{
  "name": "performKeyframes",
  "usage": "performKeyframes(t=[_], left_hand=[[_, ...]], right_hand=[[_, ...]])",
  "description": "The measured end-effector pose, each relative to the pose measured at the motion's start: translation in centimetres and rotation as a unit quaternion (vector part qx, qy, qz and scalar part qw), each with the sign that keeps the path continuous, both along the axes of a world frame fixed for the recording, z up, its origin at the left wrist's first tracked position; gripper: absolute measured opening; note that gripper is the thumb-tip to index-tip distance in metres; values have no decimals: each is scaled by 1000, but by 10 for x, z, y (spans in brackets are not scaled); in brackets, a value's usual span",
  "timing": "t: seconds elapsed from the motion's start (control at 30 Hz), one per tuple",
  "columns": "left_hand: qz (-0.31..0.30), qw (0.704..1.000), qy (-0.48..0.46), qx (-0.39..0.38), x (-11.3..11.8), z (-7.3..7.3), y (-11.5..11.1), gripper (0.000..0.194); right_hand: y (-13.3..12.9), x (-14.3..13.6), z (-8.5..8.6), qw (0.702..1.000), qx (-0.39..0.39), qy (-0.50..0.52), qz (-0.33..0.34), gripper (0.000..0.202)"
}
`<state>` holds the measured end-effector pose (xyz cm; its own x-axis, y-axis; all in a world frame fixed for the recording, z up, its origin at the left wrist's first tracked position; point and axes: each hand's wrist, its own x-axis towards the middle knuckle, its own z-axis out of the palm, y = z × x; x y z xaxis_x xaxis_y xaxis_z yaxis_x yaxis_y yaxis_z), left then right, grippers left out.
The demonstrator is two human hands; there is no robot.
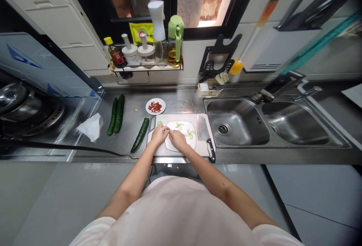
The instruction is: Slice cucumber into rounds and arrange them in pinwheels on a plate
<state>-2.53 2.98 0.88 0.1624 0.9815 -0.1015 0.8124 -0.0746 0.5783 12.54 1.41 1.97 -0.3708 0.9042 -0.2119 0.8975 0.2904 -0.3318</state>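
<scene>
A square white plate [181, 147] lies on the cutting board [202, 146], with thin green-edged slices [190, 134] fanned into pinwheels on it. My left hand [160, 134] is at the plate's upper left edge, fingers closed together around something too small to make out. Close beside it, my right hand [177, 139] is over the plate, its fingers bent and pressed together; what they hold is hidden. A few more slices [160, 123] rest on the board above my left hand. The cleaver [202, 127] lies along the board's right side, black handle toward me.
Left of the board are a cucumber [140, 135], two more cucumbers [120, 113] and a crumpled tissue [91, 127]. Behind it stands a small plate of red pieces [155, 106]. A double sink [237, 121] is at the right; a bottle rack [147, 68] hangs behind.
</scene>
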Motion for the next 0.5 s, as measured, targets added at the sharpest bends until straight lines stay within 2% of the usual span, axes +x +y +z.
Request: performKeyframes(t=[0.5], left_hand=[[3,1000,14,6,0,0,-2,27]], right_hand=[[0,-2,4,1000,-13,-11,-5,37]])
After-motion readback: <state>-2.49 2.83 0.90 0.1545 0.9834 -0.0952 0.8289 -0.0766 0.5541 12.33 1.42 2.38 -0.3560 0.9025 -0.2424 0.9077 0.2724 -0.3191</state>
